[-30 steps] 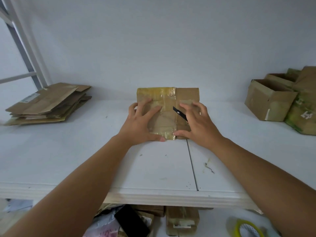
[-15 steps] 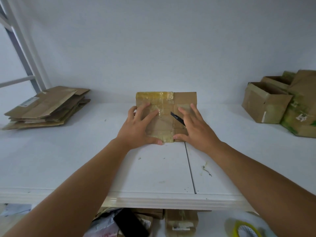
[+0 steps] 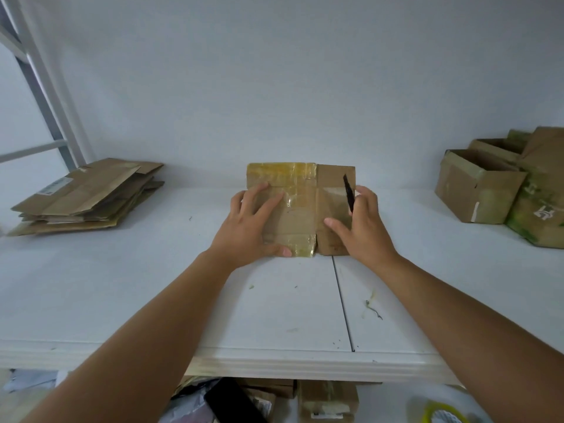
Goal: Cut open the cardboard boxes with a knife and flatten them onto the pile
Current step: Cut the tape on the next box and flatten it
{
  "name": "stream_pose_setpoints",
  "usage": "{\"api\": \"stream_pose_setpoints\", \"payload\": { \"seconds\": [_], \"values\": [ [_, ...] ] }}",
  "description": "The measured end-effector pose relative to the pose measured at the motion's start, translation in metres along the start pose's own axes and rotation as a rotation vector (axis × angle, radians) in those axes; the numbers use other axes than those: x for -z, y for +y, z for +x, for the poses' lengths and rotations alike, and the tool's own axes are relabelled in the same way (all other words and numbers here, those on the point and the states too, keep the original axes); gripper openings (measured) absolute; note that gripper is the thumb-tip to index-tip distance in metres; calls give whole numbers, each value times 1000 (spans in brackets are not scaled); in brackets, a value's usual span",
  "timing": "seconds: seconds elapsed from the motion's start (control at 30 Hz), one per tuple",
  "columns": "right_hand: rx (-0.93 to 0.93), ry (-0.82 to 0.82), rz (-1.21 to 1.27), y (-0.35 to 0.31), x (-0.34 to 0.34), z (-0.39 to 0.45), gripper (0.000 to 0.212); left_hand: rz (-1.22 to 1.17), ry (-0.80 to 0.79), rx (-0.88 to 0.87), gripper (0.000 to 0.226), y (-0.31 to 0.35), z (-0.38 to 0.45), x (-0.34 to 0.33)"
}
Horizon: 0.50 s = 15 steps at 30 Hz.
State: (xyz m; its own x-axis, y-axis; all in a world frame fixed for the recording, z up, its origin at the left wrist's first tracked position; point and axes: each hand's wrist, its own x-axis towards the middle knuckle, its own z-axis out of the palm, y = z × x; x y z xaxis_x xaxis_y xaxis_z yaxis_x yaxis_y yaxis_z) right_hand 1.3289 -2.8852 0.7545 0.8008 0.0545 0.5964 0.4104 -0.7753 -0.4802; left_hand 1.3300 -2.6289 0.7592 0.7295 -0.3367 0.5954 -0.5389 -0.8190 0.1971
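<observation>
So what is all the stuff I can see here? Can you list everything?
flattened box: one, brown with yellowish tape, flat on the table's middle, under both hands
knife: one, black, in the right hand, blade pointing away over the box
pile of flat cardboard: one stack, brown, table's left
uncut boxes: several, brown, some green-stained, table's right
table: one, white
things below the table: cardboard, a dark object, a yellow ring; too hidden to count
left hand: one, fingers spread, pressing the box
right hand: one, holding the knife, resting on the box
</observation>
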Motion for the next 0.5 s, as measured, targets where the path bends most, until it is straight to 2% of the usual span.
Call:
{"api": "stream_pose_setpoints", "payload": {
  "seconds": [0.13,0.27,0.33,0.5],
  "values": [
    [-81,-5,-5,6,0,-1,37,-168,-3,52,119,-2,3,-4],
    [-68,-51,-26,5,-1,-1,37,-516,30,357,130,-11,4,-3],
    [-43,-40,-44,3,-1,-1,35,-632,0,445,128,-16,4,-3],
    [-26,-10,-62,-2,-2,0,34,-557,-57,356,103,-20,4,-8]
  ]
}}
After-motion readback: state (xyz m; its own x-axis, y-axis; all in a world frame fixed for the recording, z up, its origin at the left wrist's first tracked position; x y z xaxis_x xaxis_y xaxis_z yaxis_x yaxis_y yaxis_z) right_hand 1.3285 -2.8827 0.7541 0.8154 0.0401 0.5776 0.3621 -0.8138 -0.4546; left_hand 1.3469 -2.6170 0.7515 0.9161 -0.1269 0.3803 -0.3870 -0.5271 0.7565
